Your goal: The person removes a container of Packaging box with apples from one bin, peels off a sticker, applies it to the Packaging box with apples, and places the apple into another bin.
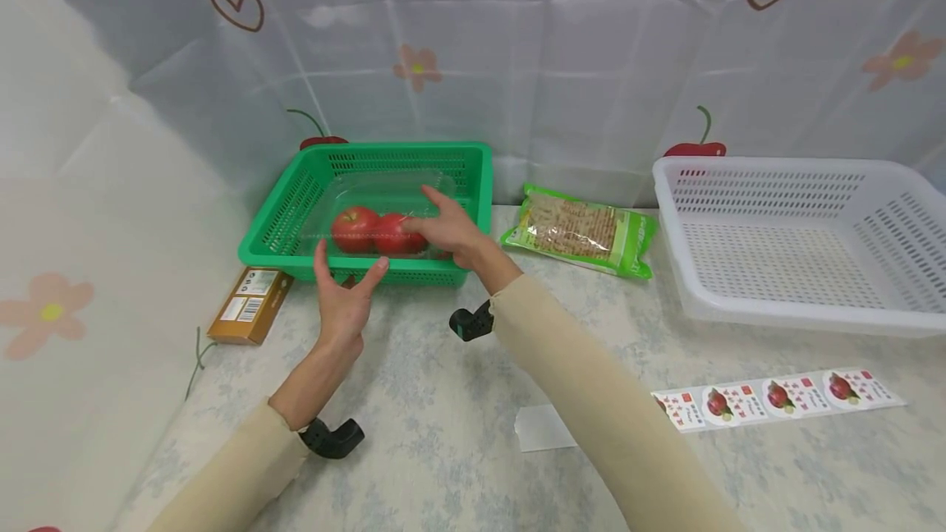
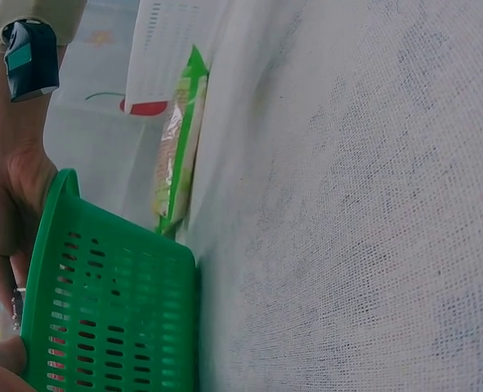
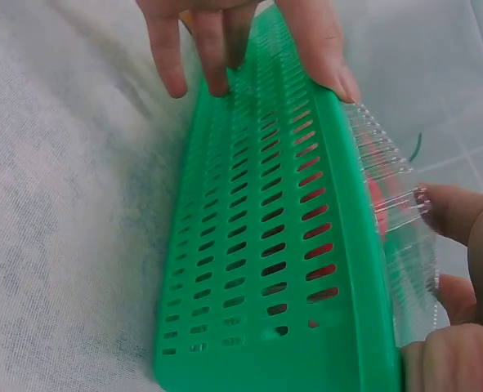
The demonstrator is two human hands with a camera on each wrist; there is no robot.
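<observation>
The green basket stands on the table against the printed cloth, and in it sits a clear box whose edge rises above the rim. Two red apples show side by side through the box's plastic. A white basket stands to the right, with a green packet lying between the two baskets. The left hand reaches up to the front of the green basket, thumb and fingers spread well apart, some fingertips along the outside wall and one digit at the rim. The right hand reaches over the rim at the right end, its visible fingers spread and touching the clear box; whether the hidden ones clamp it, I cannot tell. A brown carton lies near the left front corner.
</observation>
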